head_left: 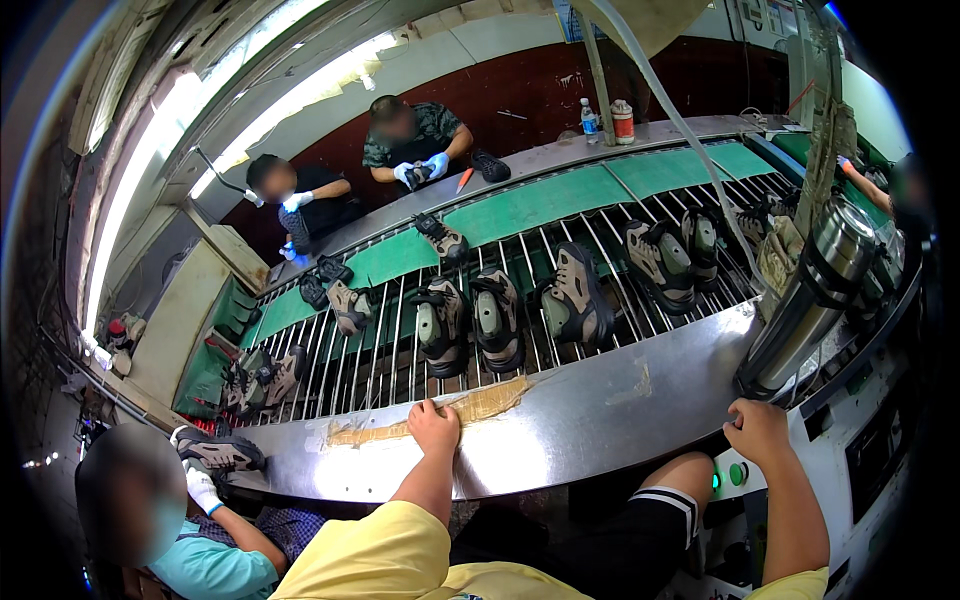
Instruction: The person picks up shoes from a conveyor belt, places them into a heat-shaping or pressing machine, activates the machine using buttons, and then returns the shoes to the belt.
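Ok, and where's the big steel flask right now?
In the head view, the steel flask is toward the right side, by the right end of the metal ledge, just beyond the right hand.

Lit brightly from the upper left by long tube lights [132,200]. Glaring white in patches on the steel tabletop [600,420]; deeply shadowed beneath. Curved strongly toward the rim, blacked out in the corners. Crisp centrally; blurred over nearby heads [130,490].
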Available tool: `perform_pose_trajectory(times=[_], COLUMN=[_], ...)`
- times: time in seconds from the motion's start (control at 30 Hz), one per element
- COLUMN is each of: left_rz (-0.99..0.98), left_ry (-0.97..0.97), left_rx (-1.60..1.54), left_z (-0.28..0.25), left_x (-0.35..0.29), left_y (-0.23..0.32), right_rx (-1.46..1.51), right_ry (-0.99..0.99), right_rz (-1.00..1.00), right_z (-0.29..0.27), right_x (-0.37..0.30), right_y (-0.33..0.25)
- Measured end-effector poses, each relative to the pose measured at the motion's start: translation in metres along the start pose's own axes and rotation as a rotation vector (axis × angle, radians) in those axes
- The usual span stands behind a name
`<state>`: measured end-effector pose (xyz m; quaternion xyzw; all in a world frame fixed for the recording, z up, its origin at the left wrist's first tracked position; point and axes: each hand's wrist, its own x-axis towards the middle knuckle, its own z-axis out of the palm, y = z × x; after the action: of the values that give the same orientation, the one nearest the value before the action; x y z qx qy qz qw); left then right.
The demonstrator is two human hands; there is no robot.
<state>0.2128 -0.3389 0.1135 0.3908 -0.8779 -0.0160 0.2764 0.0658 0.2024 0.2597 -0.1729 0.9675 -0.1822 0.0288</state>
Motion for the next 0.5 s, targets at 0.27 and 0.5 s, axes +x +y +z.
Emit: perform_pose_trajectory(times=[0.27, 0.5], left_rz=[0.003, 0.014], left_ry=[0.003, 0.021], left_rx=[-0.004, -0.011], left_z=[-0.0013, -0.0022], left_x=[0.0005, 0.0009], left_y=[-0.0022, -0.0035], right_rx=[-0.004, -0.011], right_ry=[-0.003, -0.012], right_rz=[0.000, 0.010], right_z=[0.0003, -0.0006], right_x=[-0.0005, -0.0006], right_y=[-0.0017, -0.0048])
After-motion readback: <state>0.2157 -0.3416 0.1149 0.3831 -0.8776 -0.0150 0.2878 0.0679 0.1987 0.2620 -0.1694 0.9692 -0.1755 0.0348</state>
